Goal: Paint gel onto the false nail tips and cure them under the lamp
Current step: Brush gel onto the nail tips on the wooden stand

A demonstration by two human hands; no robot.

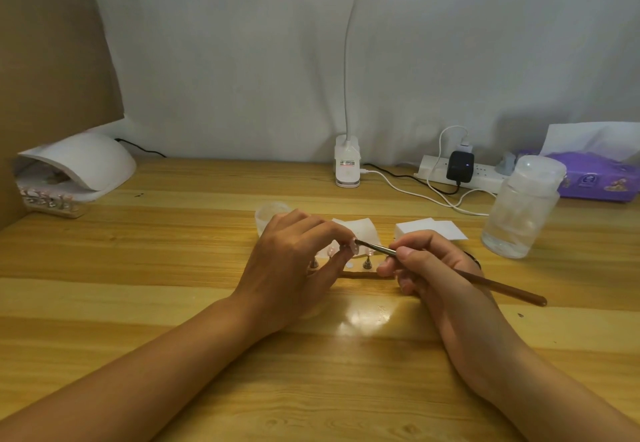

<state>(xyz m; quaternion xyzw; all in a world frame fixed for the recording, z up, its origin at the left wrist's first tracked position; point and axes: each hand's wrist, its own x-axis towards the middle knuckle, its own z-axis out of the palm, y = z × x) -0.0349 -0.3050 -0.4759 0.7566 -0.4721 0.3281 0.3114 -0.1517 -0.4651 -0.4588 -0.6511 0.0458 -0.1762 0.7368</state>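
Observation:
My left hand (294, 261) pinches a small pale-pink false nail tip (353, 247) at its fingertips, lifted just above a wooden holder strip (356, 271). Other nail tips stand on little metal stands (367, 263) on that strip, partly hidden by my left fingers. My right hand (429, 268) grips a thin brown-handled gel brush (485, 280); its dark tip touches the held nail tip. The white curing lamp (86, 164) sits at the far left, with another strip of nail tips (48, 201) in front of its opening.
A clear jar (523, 206) stands to the right, white wipe pads (429, 228) behind my hands. A clip desk lamp (347, 168), power strip (460, 173) with cables, and purple tissue box (602, 175) line the back. Brown cardboard (45, 61) rises at left.

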